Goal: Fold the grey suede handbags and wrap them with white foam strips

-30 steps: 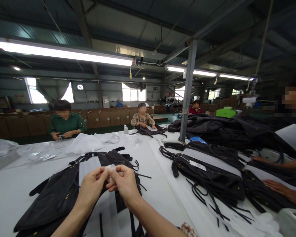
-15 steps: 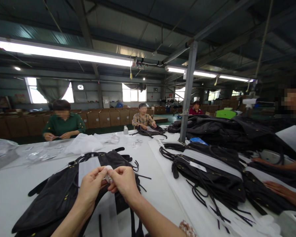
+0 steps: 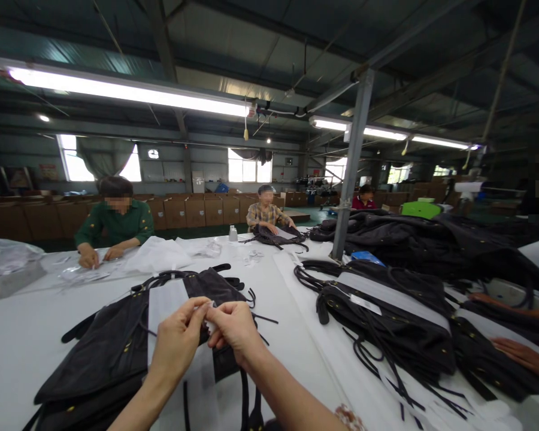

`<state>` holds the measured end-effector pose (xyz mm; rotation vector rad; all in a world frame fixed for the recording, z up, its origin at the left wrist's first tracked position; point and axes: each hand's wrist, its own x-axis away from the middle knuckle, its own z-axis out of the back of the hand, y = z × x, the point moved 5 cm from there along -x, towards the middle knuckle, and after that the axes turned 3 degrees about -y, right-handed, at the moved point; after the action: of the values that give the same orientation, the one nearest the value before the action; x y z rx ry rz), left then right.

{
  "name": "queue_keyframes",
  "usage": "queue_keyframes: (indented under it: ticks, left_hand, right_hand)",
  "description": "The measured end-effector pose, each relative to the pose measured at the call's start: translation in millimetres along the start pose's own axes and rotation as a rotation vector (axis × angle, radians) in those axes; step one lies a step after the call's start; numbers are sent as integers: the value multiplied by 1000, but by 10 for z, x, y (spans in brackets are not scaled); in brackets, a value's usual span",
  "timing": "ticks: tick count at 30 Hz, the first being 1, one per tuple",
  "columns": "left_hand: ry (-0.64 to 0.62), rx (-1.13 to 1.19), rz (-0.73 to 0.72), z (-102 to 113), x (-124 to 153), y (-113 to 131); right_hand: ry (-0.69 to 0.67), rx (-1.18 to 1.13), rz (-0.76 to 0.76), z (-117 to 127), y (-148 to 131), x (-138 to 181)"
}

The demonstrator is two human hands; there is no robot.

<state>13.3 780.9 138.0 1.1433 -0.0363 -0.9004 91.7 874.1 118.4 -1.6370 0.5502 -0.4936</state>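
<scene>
Both hands meet above a stack of black bags point(image 3: 99, 353) lying on the table. My left hand point(image 3: 179, 335) pinches a small white piece point(image 3: 211, 323) between thumb and fingers. On its other side, my right hand point(image 3: 236, 329) grips the same piece, fingertips nearly touching the left ones. Most of the piece is covered by fingers, so its kind is not clear. A white paper strip point(image 3: 166, 296) wraps across the top bag under my left hand. Thin black straps and brass-coloured fittings show on the bags.
Another stack of black bags point(image 3: 386, 326) with a white band and tag lies right of mine. A co-worker's hands rest on bags at far right. A metal post point(image 3: 353, 167) rises beyond. Clear plastic bags point(image 3: 9, 263) lie left. Other people sit across the white table point(image 3: 291, 359).
The small white piece shows less between my fingers now. My view has shifted slightly left. Across the table, the person in green has lowered their hands onto the plastic packets.
</scene>
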Motion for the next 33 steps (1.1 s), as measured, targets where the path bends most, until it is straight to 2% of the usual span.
queue_keyframes:
  ticks: [6,12,14,16,19,28,33]
  left_hand:
    - [-13,-11,-83,-19,66,60]
    - [4,-2,-77,-26,96,80]
    - [-8,-2,-70,-26,94,69]
    - [-26,8,-58,-29,88,49]
    - [-43,37,-43,-39,81,18]
    - [-36,63,-14,-77,125,18]
    - [-62,97,18,-16,93,9]
  right_hand:
    - [3,-4,-67,39,37,-23]
    - [163,-67,-29,34,82,2]
    - [113,-178,-50,4,105,29]
    - [6,-307,-65,-31,108,62]
    - [-87,-371,-45,-39,88,109]
    - [77,-363,18,-68,154,89]
    - [87,-409,59,-111,155,94]
